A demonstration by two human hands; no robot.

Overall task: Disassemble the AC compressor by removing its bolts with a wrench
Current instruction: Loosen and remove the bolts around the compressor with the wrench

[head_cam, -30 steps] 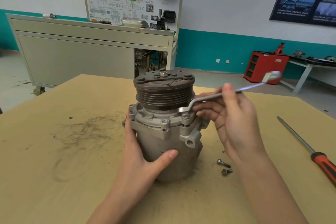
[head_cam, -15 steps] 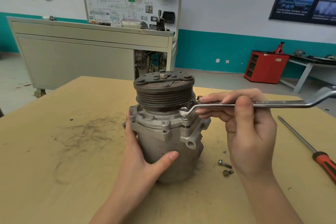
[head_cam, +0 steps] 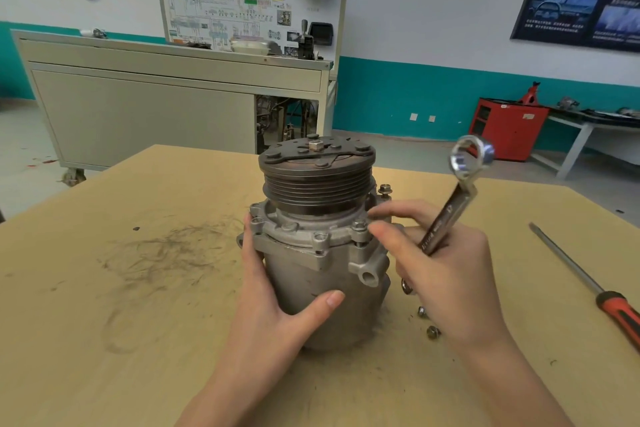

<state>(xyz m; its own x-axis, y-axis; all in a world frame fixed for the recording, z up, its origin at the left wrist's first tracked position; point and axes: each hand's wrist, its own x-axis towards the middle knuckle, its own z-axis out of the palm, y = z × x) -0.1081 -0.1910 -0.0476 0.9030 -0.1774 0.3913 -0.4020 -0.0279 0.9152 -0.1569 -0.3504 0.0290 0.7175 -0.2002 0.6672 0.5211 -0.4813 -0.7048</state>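
Auto training workshop. Wiring-diagram board (head_cam: 249,0) on wheeled cabinet (head_cam: 145,114); red cabinet (head_cam: 509,132) by far wall (head_cam: 433,28). Scuffed wooden bench (head_cam: 138,322), screwdriver (head_cam: 585,279) lying out.

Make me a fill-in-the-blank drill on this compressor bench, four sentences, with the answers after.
1. The left hand grips the compressor, whose pulley sits at its ____.
2. The right hand holds the wrench with its ring end pointing ____.
3. By the compressor's base lie ____ loose bolts.
4. The screwdriver lies on the table to the compressor's ____.

Answers: top; up; two; right
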